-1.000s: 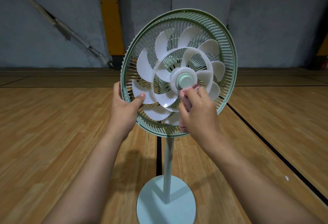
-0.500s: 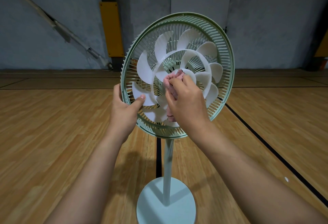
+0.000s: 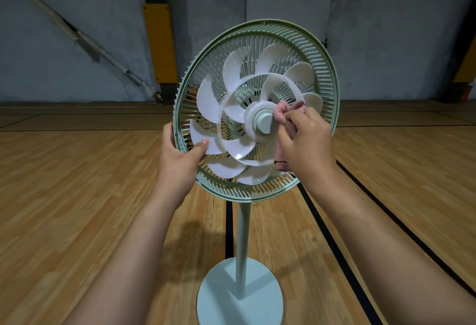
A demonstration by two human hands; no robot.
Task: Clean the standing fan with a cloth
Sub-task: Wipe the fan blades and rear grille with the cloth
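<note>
Right hand: your right hand is curled, with thumb and fingers pinching a bunched pink cloth. The loose end hangs down behind your palm.
Cloth contact: the wadded tip sits just right of the green hub cap, against the white centre disc. Whether it touches the cap itself I cannot tell. A small wad probably suits the tight corner around the cap.
Left hand: your left hand grips the left edge of the grille ring. Your fingers are wrapped behind it out of sight, and your thumb lies on a white blade.
Why that hold: I judge the thumb stops the blades turning while you rub, and the grip on the ring steadies the head against your push.
Fan: the fan stands straight in front of you, its head angled a little to your left. The blades are bare to you, with no front cover and only the rear grille behind them.
Support: the pole runs down to a round base on the wooden floor, between your forearms.
Step in hand: you appear to be cleaning the hub. How clean the blades and ring are cannot be judged from here.
Watch for: the blades look thin and may flex, so press lightly. The fan looks top-heavy, so a hard sideways shove could rock it.
Beyond: a grey wall with a yellow pad.
</note>
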